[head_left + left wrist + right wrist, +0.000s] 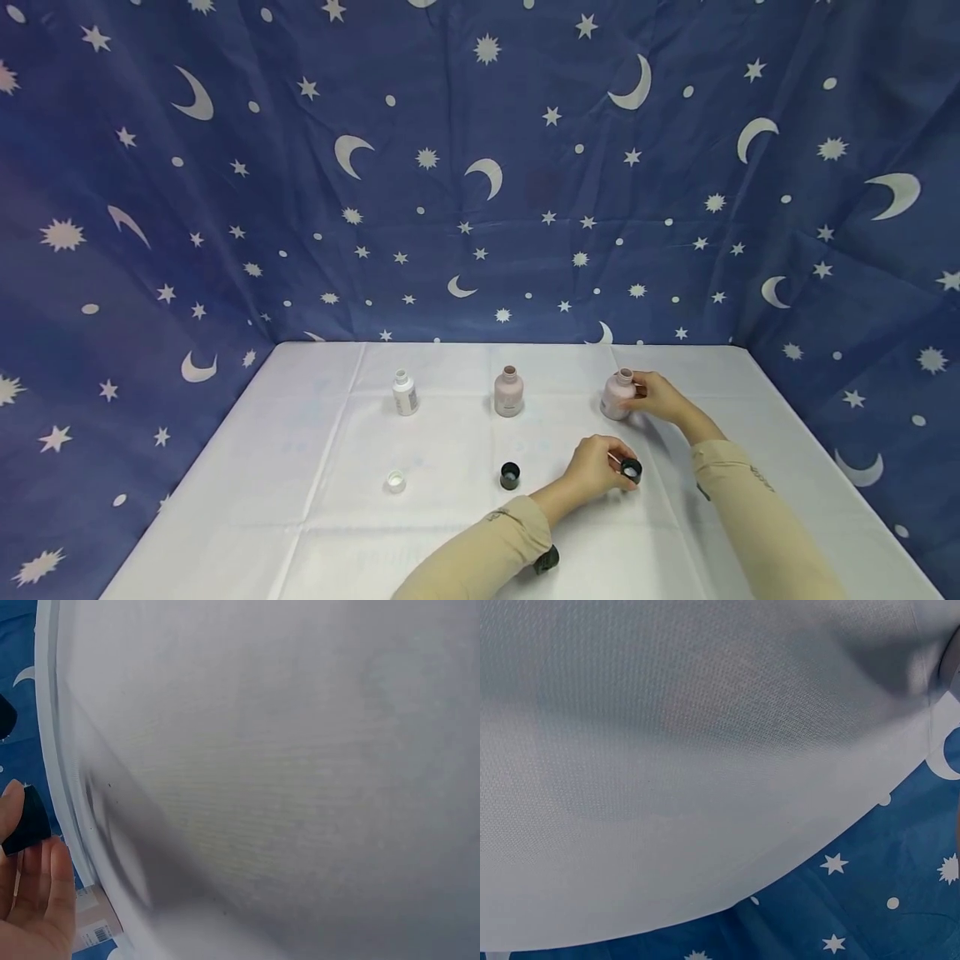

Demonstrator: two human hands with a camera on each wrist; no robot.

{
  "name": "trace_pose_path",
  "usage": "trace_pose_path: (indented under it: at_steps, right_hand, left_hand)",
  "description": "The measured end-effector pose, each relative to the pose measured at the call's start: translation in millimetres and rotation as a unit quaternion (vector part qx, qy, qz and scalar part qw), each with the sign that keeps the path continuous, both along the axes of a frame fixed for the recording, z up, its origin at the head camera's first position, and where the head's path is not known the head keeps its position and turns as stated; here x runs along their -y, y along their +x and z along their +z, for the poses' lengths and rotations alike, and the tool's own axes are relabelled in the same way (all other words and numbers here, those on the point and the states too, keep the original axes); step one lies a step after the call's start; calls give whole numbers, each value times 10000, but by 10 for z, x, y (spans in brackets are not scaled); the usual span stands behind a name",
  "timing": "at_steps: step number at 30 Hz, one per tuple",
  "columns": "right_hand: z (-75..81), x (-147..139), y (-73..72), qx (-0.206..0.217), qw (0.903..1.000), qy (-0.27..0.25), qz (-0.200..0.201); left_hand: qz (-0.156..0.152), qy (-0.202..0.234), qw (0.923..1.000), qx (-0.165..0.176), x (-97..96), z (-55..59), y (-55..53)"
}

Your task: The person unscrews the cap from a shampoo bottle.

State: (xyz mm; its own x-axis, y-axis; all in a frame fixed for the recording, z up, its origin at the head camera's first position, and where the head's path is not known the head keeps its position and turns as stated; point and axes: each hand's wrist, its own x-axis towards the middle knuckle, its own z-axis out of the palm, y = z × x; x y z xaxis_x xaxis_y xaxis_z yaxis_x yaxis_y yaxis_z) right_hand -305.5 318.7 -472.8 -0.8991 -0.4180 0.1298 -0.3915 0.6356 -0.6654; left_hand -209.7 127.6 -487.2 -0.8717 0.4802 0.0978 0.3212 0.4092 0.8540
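My left hand (592,468) pinches a black screw cap (631,471) by its side, above the front right part of the table. The left wrist view shows the same cap (28,821) between thumb and fingers. Farther back, my right hand (662,397) grips an uncapped pink bottle (617,398) from its right side, thumb and fingers around the body. The bottle is upright with a slight lean. In the right wrist view the hand is almost wholly out of frame.
A second uncapped pink bottle (508,393) stands mid-table, with another black cap (510,476) in front of it. To the left are a small white bottle (405,394), uncapped, and a white cap (395,482). Behind the white-covered table (420,450) hangs a blue star-patterned cloth (420,192).
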Motion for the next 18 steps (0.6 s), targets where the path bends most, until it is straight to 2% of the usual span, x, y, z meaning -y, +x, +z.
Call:
trace_pose_path:
  at_steps: [4,9,13,18]
  right_hand:
    - [-7,19,-9,-40,9999,80,-50]
    - [2,18,-14,-117,9998,168,-70]
    - [9,23,-14,-147,9995,246,-141]
    - [-11,19,-8,-124,9993,282,-196]
  left_hand:
    - [154,-134,9998,-67,-18,-25,-28]
    - [267,-131,9995,40,-65,-85,-82]
    - [260,-164,9995,25,-80,-107,-126]
    - [238,-422,9988,31,-98,-81,-160]
